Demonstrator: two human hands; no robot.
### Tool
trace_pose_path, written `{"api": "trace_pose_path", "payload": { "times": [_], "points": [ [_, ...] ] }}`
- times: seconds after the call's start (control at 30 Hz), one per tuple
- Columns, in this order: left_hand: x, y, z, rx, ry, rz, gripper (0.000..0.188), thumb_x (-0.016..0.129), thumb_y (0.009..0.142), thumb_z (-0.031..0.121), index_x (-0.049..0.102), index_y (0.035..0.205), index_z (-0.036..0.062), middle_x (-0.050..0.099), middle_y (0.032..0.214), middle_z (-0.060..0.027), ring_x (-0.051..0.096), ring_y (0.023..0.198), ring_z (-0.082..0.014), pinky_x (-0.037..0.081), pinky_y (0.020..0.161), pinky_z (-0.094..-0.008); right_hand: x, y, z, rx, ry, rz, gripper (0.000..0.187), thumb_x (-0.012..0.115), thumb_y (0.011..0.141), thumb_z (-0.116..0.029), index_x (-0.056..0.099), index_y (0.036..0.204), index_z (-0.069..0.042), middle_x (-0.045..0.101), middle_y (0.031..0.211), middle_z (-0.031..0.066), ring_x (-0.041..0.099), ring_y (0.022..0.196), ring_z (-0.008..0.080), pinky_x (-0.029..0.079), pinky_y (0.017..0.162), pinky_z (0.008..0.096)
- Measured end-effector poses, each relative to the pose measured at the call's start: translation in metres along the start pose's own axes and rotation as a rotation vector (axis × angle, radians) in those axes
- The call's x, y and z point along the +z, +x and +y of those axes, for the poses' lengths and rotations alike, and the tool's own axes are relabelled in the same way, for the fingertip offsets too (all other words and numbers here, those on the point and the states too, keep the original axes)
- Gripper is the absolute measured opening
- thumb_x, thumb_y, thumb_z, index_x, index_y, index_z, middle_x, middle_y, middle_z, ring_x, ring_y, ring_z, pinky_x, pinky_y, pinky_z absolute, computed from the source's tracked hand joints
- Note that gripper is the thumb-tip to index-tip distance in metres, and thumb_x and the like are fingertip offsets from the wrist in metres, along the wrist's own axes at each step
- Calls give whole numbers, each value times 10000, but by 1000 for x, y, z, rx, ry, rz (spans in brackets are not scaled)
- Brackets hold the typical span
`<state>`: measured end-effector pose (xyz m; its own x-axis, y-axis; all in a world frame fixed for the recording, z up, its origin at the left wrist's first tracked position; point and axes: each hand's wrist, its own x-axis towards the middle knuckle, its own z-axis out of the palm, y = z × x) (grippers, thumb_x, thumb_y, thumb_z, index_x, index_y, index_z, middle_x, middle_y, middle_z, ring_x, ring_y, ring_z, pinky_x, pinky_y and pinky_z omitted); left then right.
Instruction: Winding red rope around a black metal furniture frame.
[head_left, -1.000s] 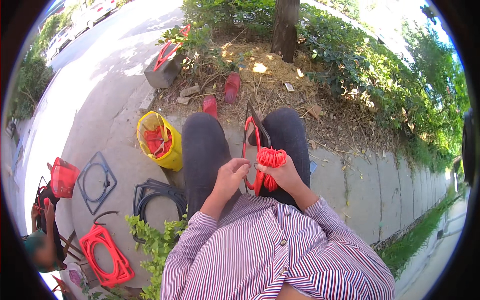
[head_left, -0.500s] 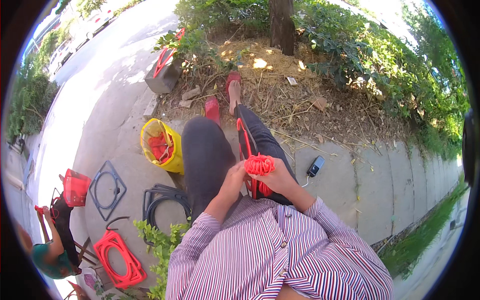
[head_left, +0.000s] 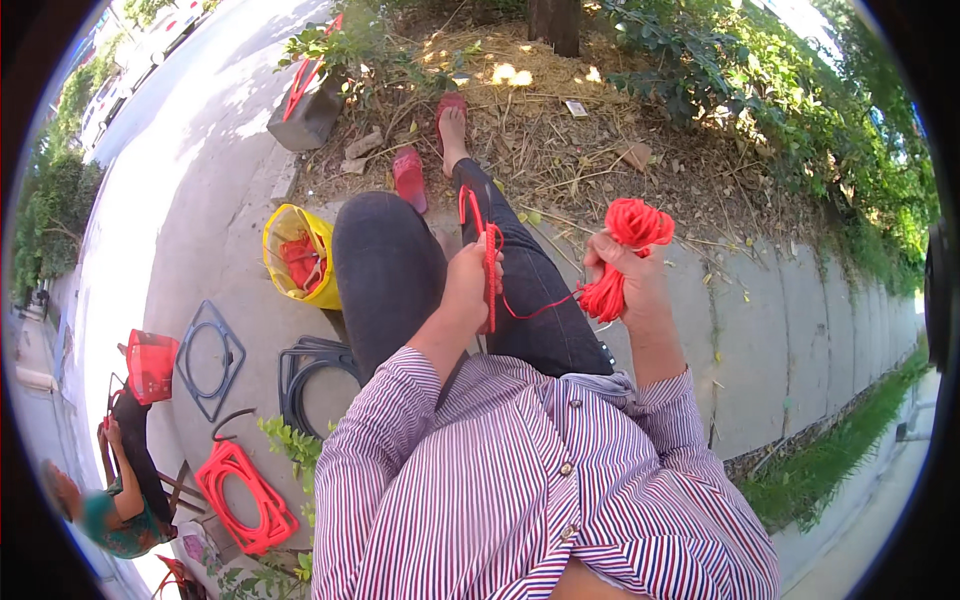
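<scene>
On head cam I've got R hand (head_left: 640,283) gripping red cord bundle (head_left: 640,222), out past R thigh (head_left: 535,270). L hand (head_left: 466,285) has fingers wrapped on red frame (head_left: 490,270), approx over inner R thigh. Red strand (head_left: 540,310) sags btwn both hands.

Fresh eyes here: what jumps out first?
Likely the bright red cord bundle in the right hand, right of the legs. A thin red strand runs to a slim red piece at mid-view, in the left hand. Next, the yellow container beside the left knee.
</scene>
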<state>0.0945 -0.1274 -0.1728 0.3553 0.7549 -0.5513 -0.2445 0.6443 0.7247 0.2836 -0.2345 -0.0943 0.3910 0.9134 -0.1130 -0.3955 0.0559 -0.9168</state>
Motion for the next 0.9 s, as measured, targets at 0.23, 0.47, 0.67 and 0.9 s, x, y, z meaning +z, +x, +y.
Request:
{"api": "trace_pose_path", "payload": {
  "times": [0.23,0.47,0.67,0.9],
  "points": [
    [6,9,-14,29,121,102,373,439,985,364,547,789,66,475,584,-5,421,467,-115,344,440,-260,-30,-18,-47,-232,80,120,114,643,857,-65,548,878,-5,563,734,96,525,587,144,447,476,258],
    [-13,36,-47,147,518,229,405,490,964,364,596,779,20,532,593,-47,520,536,-160,386,501,-323,-33,-19,-49,-243,75,100,113,650,847,-70,560,900,-25,562,746,84,536,610,143,450,484,260],
    [-10,43,-58,-59,113,127,380,451,973,375,593,852,44,579,750,-80,530,683,-187,424,652,-342,-6,3,34,163,-169,13,149,703,821,-110,612,914,-37,634,725,67,559,537,120,452,504,245],
    [-5,33,-39,-222,-97,-24,543,383,957,520,597,981,21,623,974,-102,546,926,-212,433,853,-355,14,43,94,235,-208,-20,191,707,854,-175,635,974,-44,649,809,32,570,578,95,442,523,230]
  ]
}}
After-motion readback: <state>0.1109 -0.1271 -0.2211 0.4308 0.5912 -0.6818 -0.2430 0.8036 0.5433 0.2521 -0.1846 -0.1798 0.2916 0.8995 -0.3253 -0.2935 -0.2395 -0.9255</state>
